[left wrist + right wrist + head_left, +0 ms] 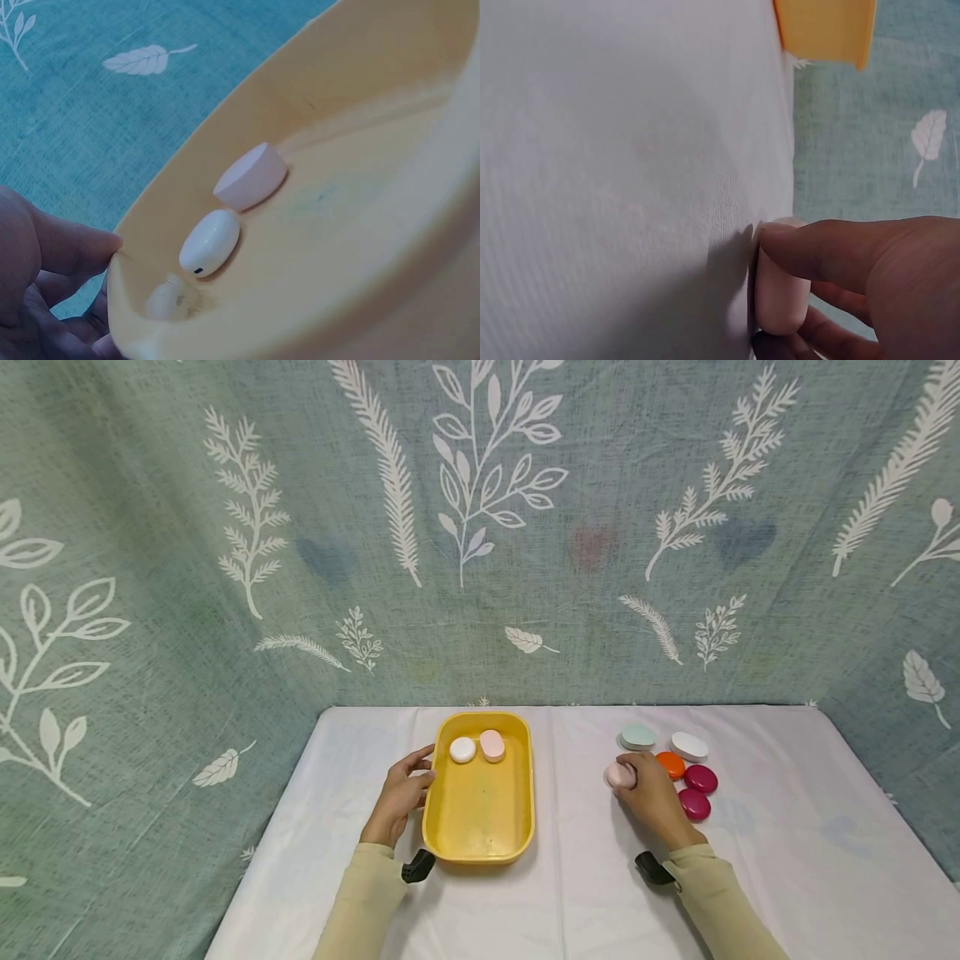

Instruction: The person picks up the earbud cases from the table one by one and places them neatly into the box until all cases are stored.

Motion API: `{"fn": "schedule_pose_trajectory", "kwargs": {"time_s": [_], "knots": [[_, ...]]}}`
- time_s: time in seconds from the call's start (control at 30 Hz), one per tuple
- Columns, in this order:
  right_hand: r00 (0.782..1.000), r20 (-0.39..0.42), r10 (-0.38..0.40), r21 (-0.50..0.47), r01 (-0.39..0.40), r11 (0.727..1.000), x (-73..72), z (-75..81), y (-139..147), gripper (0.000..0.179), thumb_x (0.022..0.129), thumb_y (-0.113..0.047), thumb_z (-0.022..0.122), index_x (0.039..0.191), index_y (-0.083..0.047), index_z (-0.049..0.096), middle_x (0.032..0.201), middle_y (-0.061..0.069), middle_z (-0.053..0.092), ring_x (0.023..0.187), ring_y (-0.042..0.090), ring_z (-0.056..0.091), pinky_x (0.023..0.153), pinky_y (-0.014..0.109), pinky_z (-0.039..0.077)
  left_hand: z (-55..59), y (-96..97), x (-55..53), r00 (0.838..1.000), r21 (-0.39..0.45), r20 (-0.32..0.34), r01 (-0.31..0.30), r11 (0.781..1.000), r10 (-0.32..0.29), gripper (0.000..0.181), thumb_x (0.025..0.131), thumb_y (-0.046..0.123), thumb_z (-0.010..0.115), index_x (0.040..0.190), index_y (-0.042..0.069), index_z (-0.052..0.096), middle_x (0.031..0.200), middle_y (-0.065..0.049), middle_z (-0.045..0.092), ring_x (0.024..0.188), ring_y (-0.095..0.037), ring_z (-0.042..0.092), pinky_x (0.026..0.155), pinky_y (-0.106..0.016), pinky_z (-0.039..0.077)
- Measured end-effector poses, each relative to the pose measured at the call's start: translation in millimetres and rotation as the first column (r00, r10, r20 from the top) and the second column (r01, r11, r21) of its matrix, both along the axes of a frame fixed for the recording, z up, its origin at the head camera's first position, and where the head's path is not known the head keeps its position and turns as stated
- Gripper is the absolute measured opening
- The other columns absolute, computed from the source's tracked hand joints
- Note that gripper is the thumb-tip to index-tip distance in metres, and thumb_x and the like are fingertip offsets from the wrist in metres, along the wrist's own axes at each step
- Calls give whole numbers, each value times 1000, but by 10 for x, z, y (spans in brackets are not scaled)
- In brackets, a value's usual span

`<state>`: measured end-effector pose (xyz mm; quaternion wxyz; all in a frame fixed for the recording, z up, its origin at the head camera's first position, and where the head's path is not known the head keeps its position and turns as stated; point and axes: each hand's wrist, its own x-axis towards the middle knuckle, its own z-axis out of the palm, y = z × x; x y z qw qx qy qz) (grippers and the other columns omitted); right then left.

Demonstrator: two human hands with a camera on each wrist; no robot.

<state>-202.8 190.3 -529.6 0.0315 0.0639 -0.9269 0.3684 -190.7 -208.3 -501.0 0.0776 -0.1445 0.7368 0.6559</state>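
Note:
My left hand (401,797) holds the left side of a yellow tray (483,857), the fingertips at its rim. Inside the tray's far end lie a round white soap (462,749) and an oval pink soap (492,745), side by side; the left wrist view shows a small dark mark on the white soap (210,244). On the right, my right hand (651,797) grips a pale pink soap (618,774) at the tabletop. The right wrist view has the thumb over this soap (781,296), with some fingers partly hidden behind it.
Around the right hand lie a mint green soap (637,737), a white soap (688,746), an orange soap (671,765) and two magenta soaps (701,778). A white cloth (577,893) covers the table; a leaf-patterned green curtain (517,610) hangs behind.

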Motion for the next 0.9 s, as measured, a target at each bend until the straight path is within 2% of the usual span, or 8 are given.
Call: {"fn": "schedule_pose_trajectory", "kwargs": {"time_s": [0.27,0.5,0.77,0.9], "knots": [[1000,13,-10,-21,10,1000,25,0,-81,47,85,5,82,128,14,65,129,34,60,121,50,59,110,62,46,-12,4,-20,1000,-8,10,-2,1000,2,49,107,1,55,155,13,55,129,-18,52,81,-19,65,61,-24,53],[999,-34,0,-77,-3,997,19,91,-202,44,83,7,77,126,13,67,126,33,62,115,48,61,104,61,50,-7,2,-5,1000,-6,5,-1,1000,1,49,108,2,55,155,13,54,130,-19,52,82,-20,65,61,-25,53],[992,-115,60,-107,-72,992,-4,201,-429,42,83,11,78,124,11,69,119,27,64,109,44,63,97,58,55,-6,15,3,1000,-6,-1,2,1000,-2,49,107,1,55,155,13,55,128,-18,51,80,-19,64,61,-25,52],[991,-105,79,-120,-92,988,-11,263,-572,44,84,10,80,126,9,68,122,25,64,113,42,64,98,56,56,-9,15,-1,1000,-5,1,0,1000,0,49,107,1,55,155,13,55,129,-18,51,80,-19,64,61,-25,52]]}}
